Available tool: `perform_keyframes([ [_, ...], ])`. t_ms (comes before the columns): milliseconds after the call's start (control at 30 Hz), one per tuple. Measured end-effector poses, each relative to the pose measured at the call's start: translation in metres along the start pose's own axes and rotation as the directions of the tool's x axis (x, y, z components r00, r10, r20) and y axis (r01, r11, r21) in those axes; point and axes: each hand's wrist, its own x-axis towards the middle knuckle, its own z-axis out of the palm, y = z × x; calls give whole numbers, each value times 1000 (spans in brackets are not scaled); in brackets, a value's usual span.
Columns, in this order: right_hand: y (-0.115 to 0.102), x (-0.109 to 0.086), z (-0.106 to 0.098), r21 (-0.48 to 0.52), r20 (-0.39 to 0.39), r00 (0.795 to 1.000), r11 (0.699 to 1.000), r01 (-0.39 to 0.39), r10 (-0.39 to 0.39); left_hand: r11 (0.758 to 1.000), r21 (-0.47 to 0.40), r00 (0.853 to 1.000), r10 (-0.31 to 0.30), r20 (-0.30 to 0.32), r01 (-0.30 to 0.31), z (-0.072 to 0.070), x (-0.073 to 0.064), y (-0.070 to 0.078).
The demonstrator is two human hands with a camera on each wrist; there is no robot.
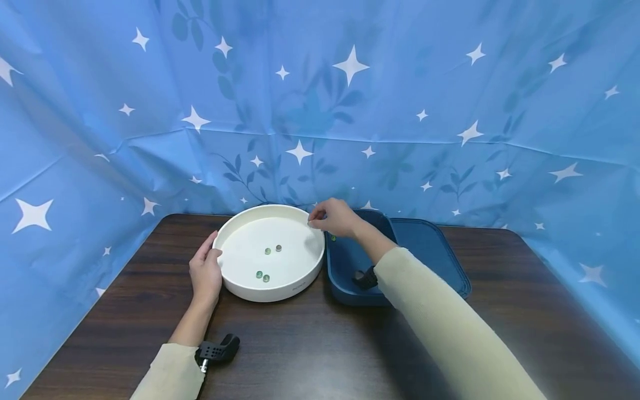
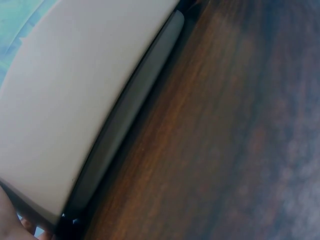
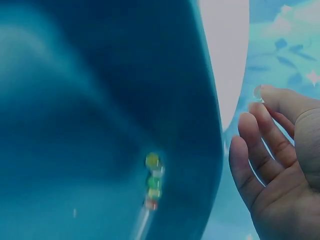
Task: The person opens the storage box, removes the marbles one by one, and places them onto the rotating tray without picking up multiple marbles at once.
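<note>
Two cream sleeves are extended over the dark counter. The round white tray is held at its left rim in the grip of the left hand; four small glassy pieces are set inside. Beside it, coloured pieces are clustered in the blue box. Near the tray's far right rim, a tiny clear piece is pinched in the narrow grip of the right hand. Behind, a starry blue curtain is hung.

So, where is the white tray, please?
In the head view, the white tray sits just left of the blue box, the left hand holding its left rim.
</note>
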Motion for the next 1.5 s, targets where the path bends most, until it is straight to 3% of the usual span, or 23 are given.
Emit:
perform_keyframes([
  [300,-22,14,31,-5,48,995,996,86,-86,1000,0,1000,2,8,-2,1,0,1],
  [467,-32,18,45,-17,70,994,996,86,-84,1000,-1,1000,0,3,0,2,-1,0],
  [833,-27,22,71,-19,91,990,994,107,-105,1000,-2,1000,26,-1,-26,10,-2,3],
  [1300,-30,26,84,-32,109,990,995,89,-85,1000,3,999,27,-21,-27,4,0,3],
  [1500,-35,24,66,-77,123,982,986,151,-140,1000,4,999,26,-21,-26,2,1,1],
])
